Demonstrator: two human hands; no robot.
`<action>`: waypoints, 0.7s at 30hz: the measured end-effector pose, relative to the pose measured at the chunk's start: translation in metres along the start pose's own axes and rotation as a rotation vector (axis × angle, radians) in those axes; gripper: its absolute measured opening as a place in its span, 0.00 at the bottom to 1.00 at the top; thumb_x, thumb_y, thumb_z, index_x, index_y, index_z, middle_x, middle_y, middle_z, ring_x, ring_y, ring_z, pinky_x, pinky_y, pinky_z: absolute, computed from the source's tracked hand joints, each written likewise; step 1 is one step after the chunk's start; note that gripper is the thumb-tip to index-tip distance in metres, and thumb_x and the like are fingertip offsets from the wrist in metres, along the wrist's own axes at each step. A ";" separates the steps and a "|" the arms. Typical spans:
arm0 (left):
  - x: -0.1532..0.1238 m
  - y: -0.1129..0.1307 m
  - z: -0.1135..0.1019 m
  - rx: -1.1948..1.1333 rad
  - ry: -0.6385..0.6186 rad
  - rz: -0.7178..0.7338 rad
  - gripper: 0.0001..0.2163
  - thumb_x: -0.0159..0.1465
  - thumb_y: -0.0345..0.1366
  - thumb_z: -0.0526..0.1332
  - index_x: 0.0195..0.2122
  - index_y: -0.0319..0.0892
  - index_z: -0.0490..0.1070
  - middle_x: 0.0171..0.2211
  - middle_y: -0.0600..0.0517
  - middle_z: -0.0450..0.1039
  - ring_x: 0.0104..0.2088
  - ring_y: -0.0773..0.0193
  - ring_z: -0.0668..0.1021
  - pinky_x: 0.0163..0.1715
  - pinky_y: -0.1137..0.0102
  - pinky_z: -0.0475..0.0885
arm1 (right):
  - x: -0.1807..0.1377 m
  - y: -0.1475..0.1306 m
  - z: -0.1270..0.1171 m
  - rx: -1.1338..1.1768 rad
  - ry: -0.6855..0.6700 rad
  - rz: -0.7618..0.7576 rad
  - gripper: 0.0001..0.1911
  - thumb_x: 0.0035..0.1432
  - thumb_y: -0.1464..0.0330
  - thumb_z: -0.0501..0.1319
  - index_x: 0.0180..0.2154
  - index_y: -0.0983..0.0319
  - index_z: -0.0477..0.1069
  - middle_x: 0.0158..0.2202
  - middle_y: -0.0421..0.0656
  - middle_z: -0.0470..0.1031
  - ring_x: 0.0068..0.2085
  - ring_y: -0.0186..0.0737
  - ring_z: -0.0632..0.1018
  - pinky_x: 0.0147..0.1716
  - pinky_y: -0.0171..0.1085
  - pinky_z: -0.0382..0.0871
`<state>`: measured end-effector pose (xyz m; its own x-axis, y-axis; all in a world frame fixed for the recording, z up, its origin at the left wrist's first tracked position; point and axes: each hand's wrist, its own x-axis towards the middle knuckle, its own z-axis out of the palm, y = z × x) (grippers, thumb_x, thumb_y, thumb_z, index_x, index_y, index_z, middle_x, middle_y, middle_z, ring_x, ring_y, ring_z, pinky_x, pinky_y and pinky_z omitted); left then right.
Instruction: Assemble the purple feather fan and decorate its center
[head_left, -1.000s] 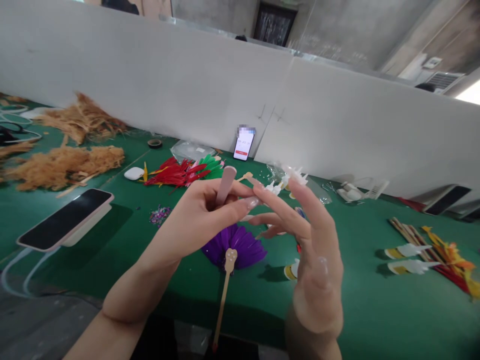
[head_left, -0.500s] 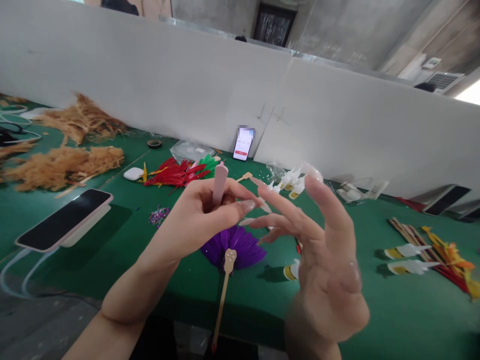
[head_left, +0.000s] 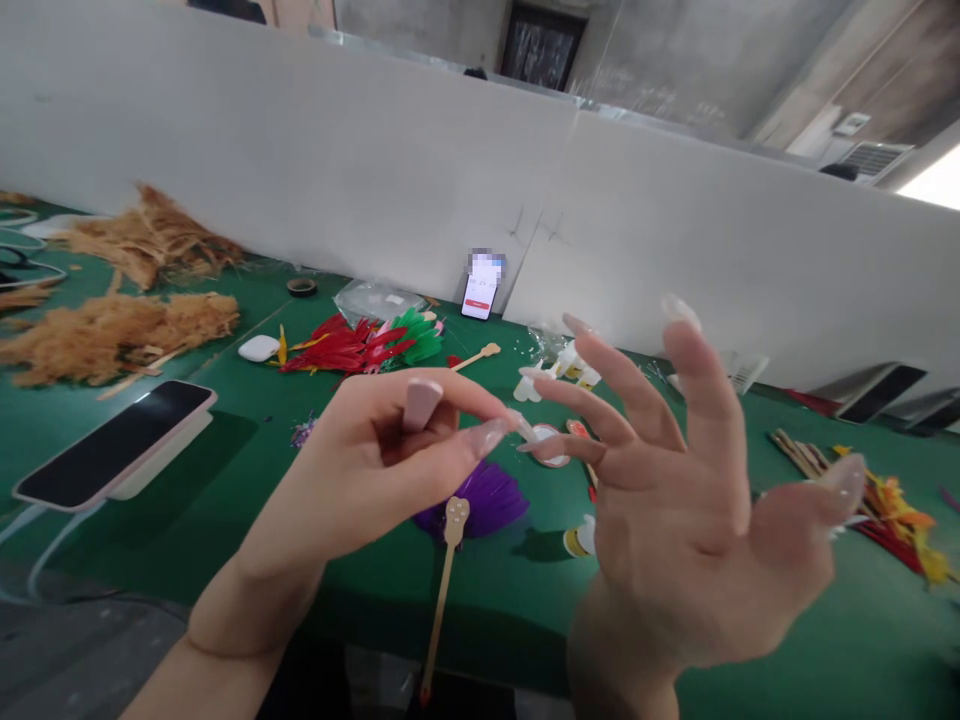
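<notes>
My left hand (head_left: 390,450) is closed, its thumb and index fingertips pressed together. A pale pink, flat-ended tool (head_left: 424,403) sticks up from its curled fingers; the rest of the tool is hidden. My right hand (head_left: 697,500) is open with fingers spread and bent a little. One right fingertip meets or overlaps the left fingertips; I cannot tell whether they touch. Below lies a fan of purple feathers (head_left: 491,500), partly covered by my left hand. Its wooden handle (head_left: 442,600) points towards me and carries small pale beads on its widened top.
Several small glue bottles (head_left: 579,540) stand or lie about. A round white dish (head_left: 551,448) is behind my right fingers. Red feathers (head_left: 337,345), green feathers (head_left: 420,335), brown fibre (head_left: 127,330), a phone on a stand (head_left: 116,440) and a propped phone (head_left: 482,290) are on the green table.
My right hand has opened wider and turned, its thumb swinging out to the right. The pink tool in my left hand has tipped and sunk lower. The white dish has come into view.
</notes>
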<state>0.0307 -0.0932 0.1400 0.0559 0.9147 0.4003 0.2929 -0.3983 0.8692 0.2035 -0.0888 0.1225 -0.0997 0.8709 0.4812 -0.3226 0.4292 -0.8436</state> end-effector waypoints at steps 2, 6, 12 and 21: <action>0.001 -0.001 -0.003 0.080 -0.040 0.027 0.06 0.59 0.36 0.61 0.31 0.44 0.78 0.21 0.54 0.71 0.18 0.72 0.67 0.15 0.75 0.59 | 0.001 -0.003 -0.002 0.048 0.019 0.019 0.27 0.61 0.46 0.45 0.57 0.46 0.64 0.58 0.42 0.68 0.57 0.59 0.70 0.38 0.53 0.75; 0.005 -0.006 -0.007 0.176 -0.107 0.070 0.07 0.60 0.33 0.60 0.35 0.45 0.78 0.19 0.58 0.67 0.16 0.75 0.62 0.14 0.77 0.55 | 0.002 -0.007 -0.002 0.100 0.041 0.025 0.27 0.59 0.46 0.49 0.55 0.47 0.67 0.57 0.42 0.68 0.57 0.60 0.70 0.36 0.51 0.76; 0.006 -0.006 -0.007 0.137 -0.374 0.026 0.12 0.61 0.33 0.58 0.45 0.47 0.76 0.17 0.61 0.63 0.15 0.76 0.61 0.13 0.81 0.54 | 0.002 -0.009 0.000 0.146 0.036 0.024 0.27 0.60 0.46 0.50 0.55 0.49 0.67 0.58 0.42 0.67 0.58 0.56 0.69 0.36 0.45 0.77; 0.005 -0.010 -0.001 0.091 -0.401 -0.010 0.10 0.62 0.35 0.58 0.41 0.46 0.77 0.21 0.58 0.70 0.17 0.75 0.66 0.14 0.81 0.56 | 0.000 -0.005 -0.002 0.146 -0.006 0.044 0.28 0.59 0.45 0.49 0.57 0.46 0.63 0.62 0.39 0.62 0.63 0.61 0.61 0.45 0.54 0.73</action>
<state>0.0271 -0.0848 0.1338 0.4151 0.8799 0.2311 0.3772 -0.3977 0.8364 0.2076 -0.0910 0.1262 -0.1228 0.8865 0.4462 -0.4511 0.3506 -0.8207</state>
